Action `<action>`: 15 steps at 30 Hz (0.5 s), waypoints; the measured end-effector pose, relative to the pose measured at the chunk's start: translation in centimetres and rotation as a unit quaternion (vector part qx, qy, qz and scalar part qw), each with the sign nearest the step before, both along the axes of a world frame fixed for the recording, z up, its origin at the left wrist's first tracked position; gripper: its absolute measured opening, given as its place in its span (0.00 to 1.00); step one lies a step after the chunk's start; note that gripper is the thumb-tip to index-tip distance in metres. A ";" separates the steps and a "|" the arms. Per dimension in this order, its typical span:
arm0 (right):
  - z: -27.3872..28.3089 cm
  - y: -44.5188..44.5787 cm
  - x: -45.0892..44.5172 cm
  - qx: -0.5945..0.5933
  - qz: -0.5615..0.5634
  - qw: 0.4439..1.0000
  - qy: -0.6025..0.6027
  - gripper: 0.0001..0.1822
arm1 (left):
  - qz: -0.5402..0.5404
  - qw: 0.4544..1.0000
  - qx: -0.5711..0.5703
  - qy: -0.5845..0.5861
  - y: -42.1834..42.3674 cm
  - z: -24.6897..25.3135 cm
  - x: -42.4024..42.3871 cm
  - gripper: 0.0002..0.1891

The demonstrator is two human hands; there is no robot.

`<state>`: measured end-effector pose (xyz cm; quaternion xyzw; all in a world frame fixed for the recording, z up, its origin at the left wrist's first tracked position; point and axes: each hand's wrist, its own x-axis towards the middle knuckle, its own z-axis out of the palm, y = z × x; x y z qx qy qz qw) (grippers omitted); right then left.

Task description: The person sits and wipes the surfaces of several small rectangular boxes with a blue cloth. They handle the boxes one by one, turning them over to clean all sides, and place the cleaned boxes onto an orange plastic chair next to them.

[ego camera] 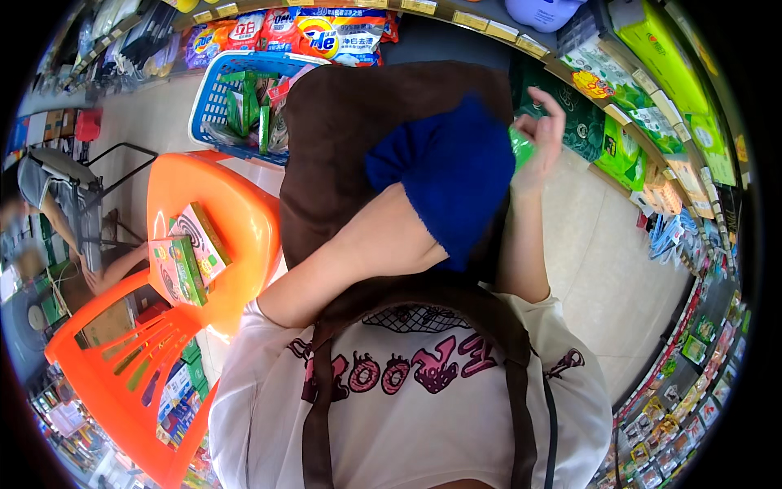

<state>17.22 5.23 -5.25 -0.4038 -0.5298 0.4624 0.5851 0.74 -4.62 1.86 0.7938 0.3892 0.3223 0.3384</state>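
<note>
A blue cloth (443,177) with a frayed edge covers my left forearm and hides my left hand, so its fingers and anything in them are out of sight. My right hand (540,137) is raised just right of the cloth, index finger bent upward. Against its palm is a shiny green package (520,150), partly hidden behind the cloth. Below both arms spreads my dark brown apron (342,122). To my left, two boxes with printed spirals, a pink-and-green box (177,269) and a pink box (200,235), overlap on an orange plastic chair (226,189).
A blue plastic basket (204,113) with green boxes inside stands beyond the chair. Detergent bags (342,36) line the far shelf. Packed shelves (647,91) curve along my right. At left, a person (61,202) sits near a black metal frame (125,156). Tiled floor (605,257) shows at right.
</note>
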 end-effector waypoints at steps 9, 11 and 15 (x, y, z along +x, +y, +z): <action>0.3 0.3 0.4 0.057 -0.178 0.982 -0.007 0.13 | 0.040 0.999 -0.001 0.000 0.5 0.1 0.7 0.19; 0.7 0.8 1.1 0.068 -0.218 0.974 0.007 0.12 | 0.043 0.999 0.004 -0.010 0.2 -0.7 0.9 0.19; 0.5 1.2 2.1 0.057 -0.234 0.970 0.031 0.12 | 0.093 0.995 0.026 -0.035 -0.3 -1.7 1.4 0.19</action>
